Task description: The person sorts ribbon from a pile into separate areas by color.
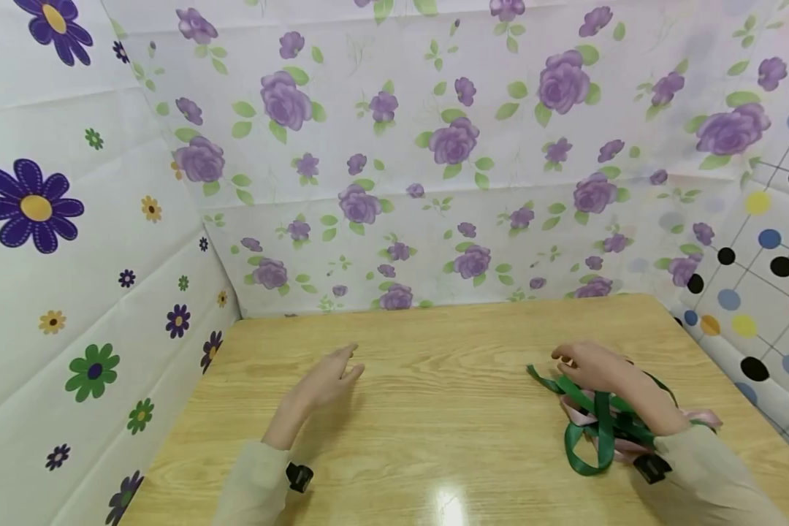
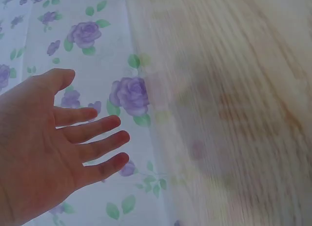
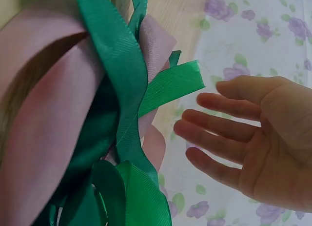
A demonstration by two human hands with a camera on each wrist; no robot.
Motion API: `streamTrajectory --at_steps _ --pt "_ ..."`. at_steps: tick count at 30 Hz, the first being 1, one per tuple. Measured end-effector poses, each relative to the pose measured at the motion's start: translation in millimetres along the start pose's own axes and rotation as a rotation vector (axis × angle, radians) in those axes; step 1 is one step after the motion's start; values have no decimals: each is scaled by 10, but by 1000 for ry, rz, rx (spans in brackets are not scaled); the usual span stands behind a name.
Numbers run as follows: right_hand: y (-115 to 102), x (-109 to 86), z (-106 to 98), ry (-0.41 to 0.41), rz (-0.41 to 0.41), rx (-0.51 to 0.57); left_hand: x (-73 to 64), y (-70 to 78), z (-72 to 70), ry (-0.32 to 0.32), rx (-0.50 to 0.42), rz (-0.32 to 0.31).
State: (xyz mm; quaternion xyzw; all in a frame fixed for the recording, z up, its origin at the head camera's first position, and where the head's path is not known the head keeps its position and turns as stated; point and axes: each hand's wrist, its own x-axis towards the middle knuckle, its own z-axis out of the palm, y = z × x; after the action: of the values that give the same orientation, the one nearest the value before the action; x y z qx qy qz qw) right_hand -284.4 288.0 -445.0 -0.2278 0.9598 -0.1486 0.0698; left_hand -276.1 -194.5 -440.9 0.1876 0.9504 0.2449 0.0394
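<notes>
A tangled heap of satin ribbons lies on the right side of the table; it mixes green ribbon and pink ribbon. Over the heap's far part hovers my right hand, its fingers slightly bent and holding nothing. In the right wrist view a bright green ribbon end points toward the fingertips of that hand, with a gap seen between them. My left hand is above the left half of the table, fingers spread and relaxed in the left wrist view, with nothing in it.
The wood-grain table spans the space between the hands. Behind it hangs a sheet with purple roses. A flower-print sheet borders the left side and a dotted sheet the right. Each wrist carries a small black device.
</notes>
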Motion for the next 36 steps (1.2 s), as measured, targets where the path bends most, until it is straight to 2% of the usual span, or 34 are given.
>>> streamTrajectory --at_steps 5,10,16,22,32,36 --pt "13 -15 4 -23 19 -19 28 53 21 -29 -50 33" --pt "29 -29 20 -44 29 6 64 123 55 -76 -117 65" --pt "55 -26 63 -66 -21 68 120 225 164 -125 -136 129" --pt "13 9 12 -71 -65 126 194 345 270 -170 -169 192" --pt "-256 144 -157 -57 -203 322 366 718 420 -225 -268 243" --pt "-366 210 -190 -9 -250 370 439 925 480 -248 -336 274"
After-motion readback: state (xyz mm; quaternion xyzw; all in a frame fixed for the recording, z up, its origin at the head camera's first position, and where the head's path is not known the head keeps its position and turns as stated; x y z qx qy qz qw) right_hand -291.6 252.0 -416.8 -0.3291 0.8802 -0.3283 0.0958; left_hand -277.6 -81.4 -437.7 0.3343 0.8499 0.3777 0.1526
